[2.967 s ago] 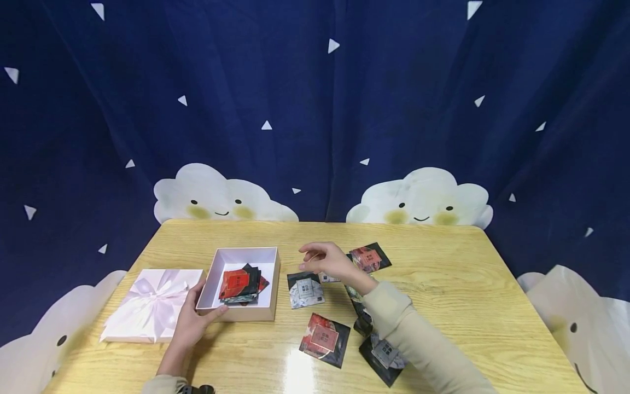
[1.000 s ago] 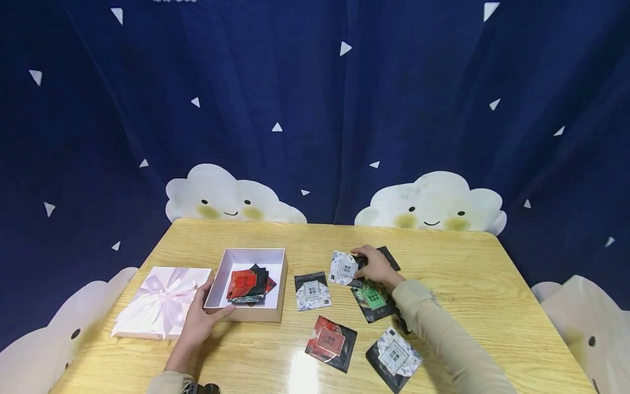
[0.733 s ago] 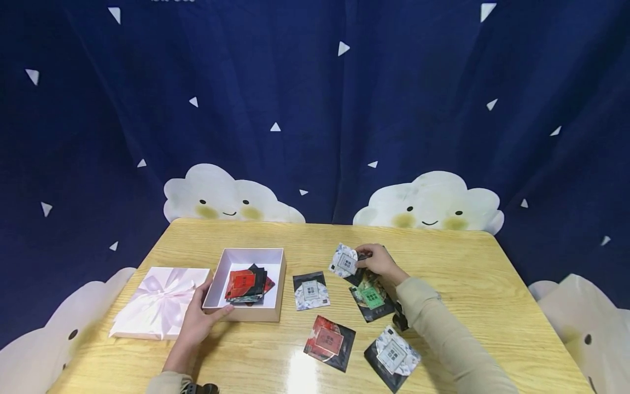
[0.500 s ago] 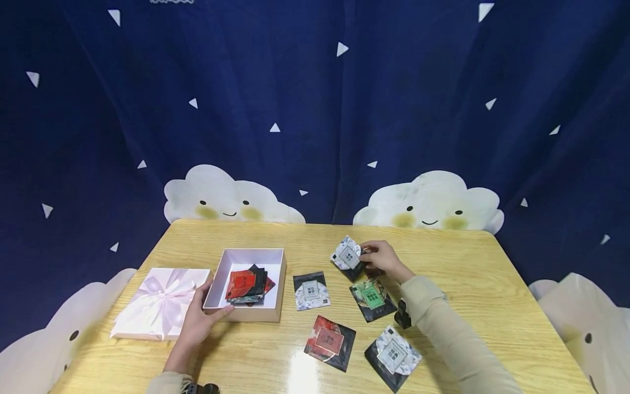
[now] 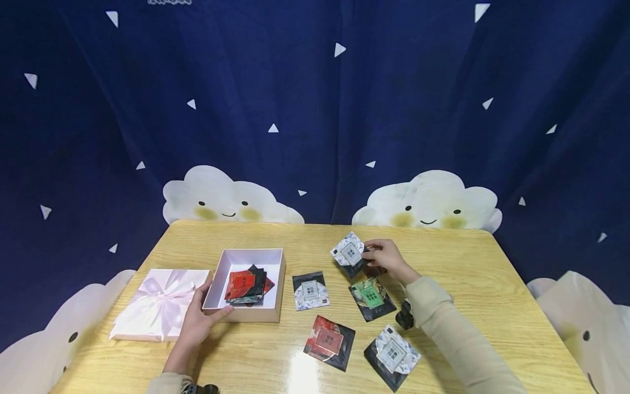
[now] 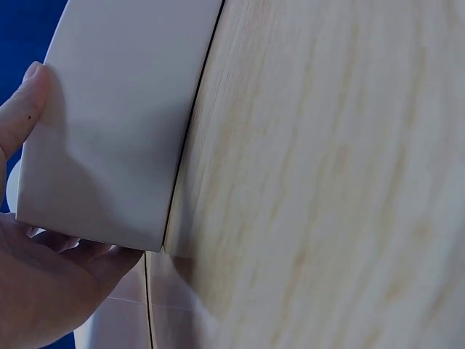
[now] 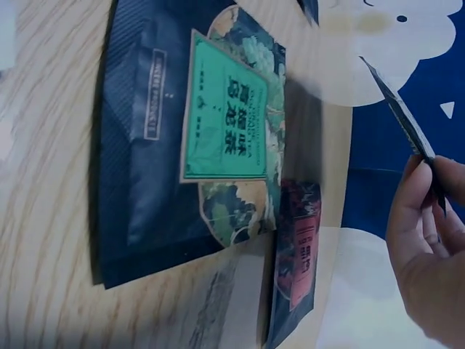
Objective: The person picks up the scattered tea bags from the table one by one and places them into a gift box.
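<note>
My right hand (image 5: pixel 389 257) pinches a white-and-black tea sachet (image 5: pixel 350 251) between thumb and fingers, lifted and tilted above the table. The right wrist view shows this sachet (image 7: pixel 402 113) edge-on. Below it lies a green-labelled oolong tea sachet (image 5: pixel 371 298), with a red-labelled sachet (image 7: pixel 296 254) beyond, mostly hidden from the head view. With my left hand (image 5: pixel 199 320) I hold the front left corner of an open white box (image 5: pixel 253 314), thumb on the front, fingers along the side. Several sachets (image 5: pixel 243 282) are piled inside, a red-and-black one on top.
A pale lid with a ribbon bow (image 5: pixel 157 306) lies left of the box. On the wooden table right of the box are a white-and-black sachet (image 5: pixel 311 290), a red one (image 5: pixel 330 342) and another white-and-black one (image 5: pixel 392 355). A blue curtain (image 5: pixel 315 109) hangs behind the table.
The right hand has taken hold of a white-and-black sachet, raised it and shifted it slightly rightward, uncovering the green-labelled sachet. The left hand stays on the box.
</note>
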`<state>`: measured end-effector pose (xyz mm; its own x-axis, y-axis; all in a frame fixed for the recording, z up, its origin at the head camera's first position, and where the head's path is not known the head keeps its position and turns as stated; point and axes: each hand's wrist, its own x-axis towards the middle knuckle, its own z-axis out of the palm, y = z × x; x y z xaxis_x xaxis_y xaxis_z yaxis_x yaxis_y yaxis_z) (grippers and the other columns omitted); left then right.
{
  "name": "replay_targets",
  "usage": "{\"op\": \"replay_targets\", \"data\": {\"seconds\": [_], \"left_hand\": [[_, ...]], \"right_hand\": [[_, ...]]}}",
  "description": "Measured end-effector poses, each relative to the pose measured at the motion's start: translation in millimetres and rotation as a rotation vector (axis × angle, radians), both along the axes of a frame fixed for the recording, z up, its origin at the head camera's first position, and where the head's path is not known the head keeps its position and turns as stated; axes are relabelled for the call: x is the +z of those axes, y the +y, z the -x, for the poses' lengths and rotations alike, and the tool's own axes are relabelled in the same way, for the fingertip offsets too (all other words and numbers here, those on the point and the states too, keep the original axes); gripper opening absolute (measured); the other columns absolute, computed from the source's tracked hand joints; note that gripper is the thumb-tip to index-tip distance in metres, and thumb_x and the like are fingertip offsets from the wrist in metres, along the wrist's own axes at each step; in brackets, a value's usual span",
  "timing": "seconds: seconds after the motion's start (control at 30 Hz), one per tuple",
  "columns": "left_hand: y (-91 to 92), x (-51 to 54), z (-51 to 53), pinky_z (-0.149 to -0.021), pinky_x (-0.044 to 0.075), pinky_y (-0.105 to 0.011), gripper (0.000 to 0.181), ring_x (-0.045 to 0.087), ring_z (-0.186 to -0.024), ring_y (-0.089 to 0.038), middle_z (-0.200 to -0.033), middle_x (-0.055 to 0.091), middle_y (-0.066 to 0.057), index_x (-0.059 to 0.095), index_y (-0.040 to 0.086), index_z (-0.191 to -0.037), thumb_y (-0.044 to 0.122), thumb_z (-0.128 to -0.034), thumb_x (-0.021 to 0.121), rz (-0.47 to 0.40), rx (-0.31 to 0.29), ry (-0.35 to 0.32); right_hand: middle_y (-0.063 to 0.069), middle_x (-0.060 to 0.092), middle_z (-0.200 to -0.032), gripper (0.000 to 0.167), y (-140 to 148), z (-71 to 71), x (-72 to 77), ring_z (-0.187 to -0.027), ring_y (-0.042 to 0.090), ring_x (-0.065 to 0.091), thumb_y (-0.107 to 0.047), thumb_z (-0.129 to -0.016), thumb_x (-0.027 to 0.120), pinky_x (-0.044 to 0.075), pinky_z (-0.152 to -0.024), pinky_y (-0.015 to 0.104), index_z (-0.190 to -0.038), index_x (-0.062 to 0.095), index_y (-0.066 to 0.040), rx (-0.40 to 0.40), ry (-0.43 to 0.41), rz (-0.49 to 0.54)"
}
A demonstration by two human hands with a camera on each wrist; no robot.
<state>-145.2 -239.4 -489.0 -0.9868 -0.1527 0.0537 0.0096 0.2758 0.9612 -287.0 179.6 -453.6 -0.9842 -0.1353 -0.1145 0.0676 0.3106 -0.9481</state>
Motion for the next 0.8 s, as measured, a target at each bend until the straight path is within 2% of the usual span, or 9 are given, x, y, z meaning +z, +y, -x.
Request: {"op": "replay_targets", "data": {"seconds": [0.03, 0.33, 0.53, 0.7, 0.8], "left_hand": [[-0.1, 0.1, 0.1, -0.105, 0.016, -0.049, 0.088, 0.024, -0.127, -0.038, -0.139, 0.024, -0.03, 0.015, -0.006, -0.141, -0.003, -0.0737, 0.071, -0.002, -0.002, 0.0], [0.8, -1.5, -0.1, -0.103, 0.02, -0.043, 0.087, 0.028, -0.125, -0.036, -0.137, 0.029, -0.028, 0.019, -0.005, -0.141, -0.001, -0.0723, 0.072, 0.0, 0.005, 0.01], [0.4, -1.8, -0.3, -0.103, 0.018, -0.048, 0.086, 0.027, -0.125, -0.037, -0.137, 0.029, -0.029, 0.019, -0.006, -0.14, -0.002, -0.0725, 0.072, 0.003, 0.001, 0.021], [-0.2, -0.8, -0.7, -0.102, 0.019, -0.047, 0.086, 0.028, -0.124, -0.038, -0.136, 0.029, -0.031, 0.017, -0.007, -0.14, -0.002, -0.0734, 0.071, 0.016, -0.005, 0.03], [-0.5, -1.1, -0.3, -0.102, 0.02, -0.046, 0.087, 0.028, -0.125, -0.038, -0.137, 0.029, -0.031, 0.016, -0.007, -0.141, -0.003, -0.0735, 0.071, 0.016, -0.007, 0.029]], "right_hand": [[0.029, 0.052, -0.114, 0.039, 0.3, -0.3, 0.2, -0.073, 0.011, 0.059, 0.002, -0.084, 0.059, 0.054, -0.063, 0.03, -0.12, 0.05, 0.012, -0.006, -0.001, 0.007], [0.024, 0.056, -0.105, 0.039, 0.4, -6.2, 5.9, -0.062, 0.007, 0.057, 0.004, -0.083, 0.059, 0.053, -0.06, 0.025, -0.119, 0.049, 0.015, -0.042, -0.005, 0.075], [0.014, 0.062, -0.092, 0.037, -1.2, -10.1, 14.0, -0.054, 0.006, 0.056, 0.005, -0.082, 0.06, 0.054, -0.059, 0.029, -0.116, 0.051, 0.015, -0.043, -0.013, 0.116], [0.014, 0.062, -0.09, 0.037, -5.6, -12.7, 19.2, -0.054, 0.008, 0.057, 0.004, -0.081, 0.061, 0.054, -0.059, 0.032, -0.116, 0.052, 0.015, -0.034, 0.008, 0.094], [0.016, 0.062, -0.092, 0.038, -10.4, -15.5, 22.8, -0.055, 0.01, 0.058, 0.003, -0.081, 0.062, 0.053, -0.055, 0.029, -0.116, 0.052, 0.015, -0.026, 0.026, 0.068]]}}
